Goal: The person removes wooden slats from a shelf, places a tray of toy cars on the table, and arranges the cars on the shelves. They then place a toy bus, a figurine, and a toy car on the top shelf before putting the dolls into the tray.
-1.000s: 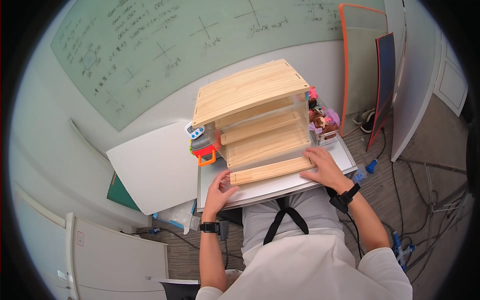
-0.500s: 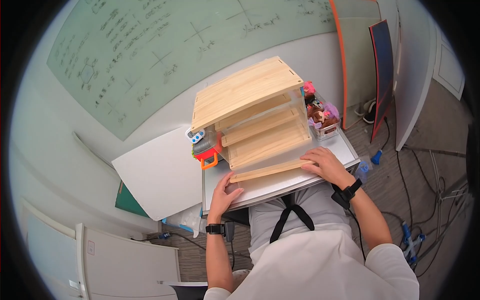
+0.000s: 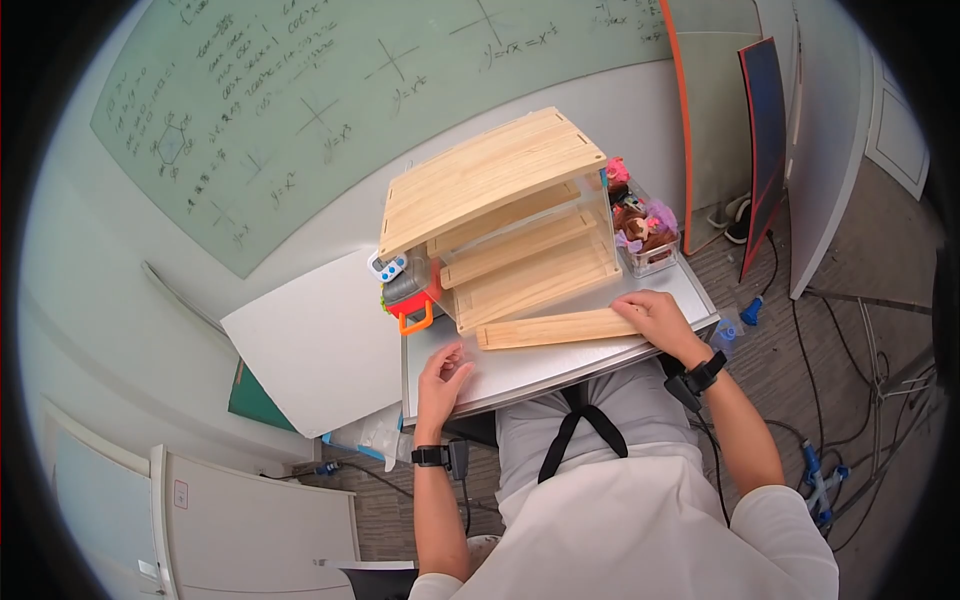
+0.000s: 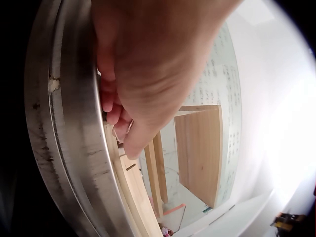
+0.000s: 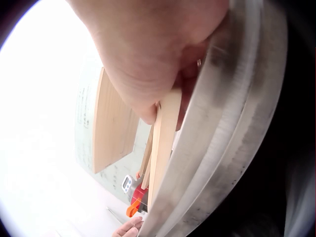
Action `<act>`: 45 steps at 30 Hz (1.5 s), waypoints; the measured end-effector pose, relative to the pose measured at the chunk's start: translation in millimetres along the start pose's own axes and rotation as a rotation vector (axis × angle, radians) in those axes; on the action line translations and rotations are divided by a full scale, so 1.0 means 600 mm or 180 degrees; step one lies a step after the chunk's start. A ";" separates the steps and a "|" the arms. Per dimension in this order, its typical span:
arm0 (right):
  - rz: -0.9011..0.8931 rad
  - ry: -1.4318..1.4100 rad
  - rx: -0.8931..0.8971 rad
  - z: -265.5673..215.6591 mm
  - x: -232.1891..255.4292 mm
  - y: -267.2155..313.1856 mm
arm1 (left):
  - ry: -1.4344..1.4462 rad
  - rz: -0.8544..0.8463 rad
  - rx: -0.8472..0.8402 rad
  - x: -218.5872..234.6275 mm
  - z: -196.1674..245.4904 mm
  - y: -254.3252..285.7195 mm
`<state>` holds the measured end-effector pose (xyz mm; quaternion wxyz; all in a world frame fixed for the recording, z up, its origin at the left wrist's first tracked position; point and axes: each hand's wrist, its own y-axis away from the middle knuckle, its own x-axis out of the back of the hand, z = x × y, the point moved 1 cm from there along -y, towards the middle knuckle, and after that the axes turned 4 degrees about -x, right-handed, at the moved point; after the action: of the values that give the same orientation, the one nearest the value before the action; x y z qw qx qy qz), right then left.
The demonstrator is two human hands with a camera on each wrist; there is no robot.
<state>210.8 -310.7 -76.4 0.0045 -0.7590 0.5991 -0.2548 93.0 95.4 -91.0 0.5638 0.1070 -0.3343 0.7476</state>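
A narrow pale wooden board [image 3: 560,329] lies across the front of the table, before a wooden shelf unit [image 3: 495,185] with clear sides. My right hand [image 3: 655,322] grips the board's right end, its thumb on the near side. In the right wrist view the board [image 5: 163,143] runs away from under that hand's thumb. Just off the board's left end is my left hand [image 3: 440,385], its fingers loosely bent. The left wrist view shows that hand's thumb close to the slotted end of the board [image 4: 132,173].
Left of the shelf stands a red and grey toy case [image 3: 413,295] with an orange handle, and a white timer [image 3: 386,267] above it. On the right, a clear bin [image 3: 655,255] holds dolls. The table's metal edge [image 3: 560,378] runs close before my body.
The board has shifted right and its left end has come away from my left hand; it tilted up on the way and now lies flatter. My right hand keeps hold of its right end.
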 end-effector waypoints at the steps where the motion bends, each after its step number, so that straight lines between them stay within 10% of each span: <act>1: -0.0002 -0.0001 -0.0002 0.002 -0.001 -0.001 | 0.0145 0.0059 0.0109 0.000 -0.011 -0.001; 18: -0.0858 0.0970 0.1139 0.001 -0.002 -0.001 | 0.0762 0.0195 0.0189 0.001 -0.002 -0.004; 36: -0.0634 0.0500 0.0790 -0.010 0.003 0.004 | 0.0778 0.0184 0.0377 0.002 -0.004 -0.003; 45: -0.0518 0.0476 0.0785 -0.010 0.002 0.003 | -0.0306 0.0112 -0.0366 0.005 0.007 -0.003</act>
<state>206.7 -310.3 -71.1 0.0324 -0.7777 0.4985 -0.3817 92.7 95.3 -85.7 0.5392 0.1043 -0.4052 0.7309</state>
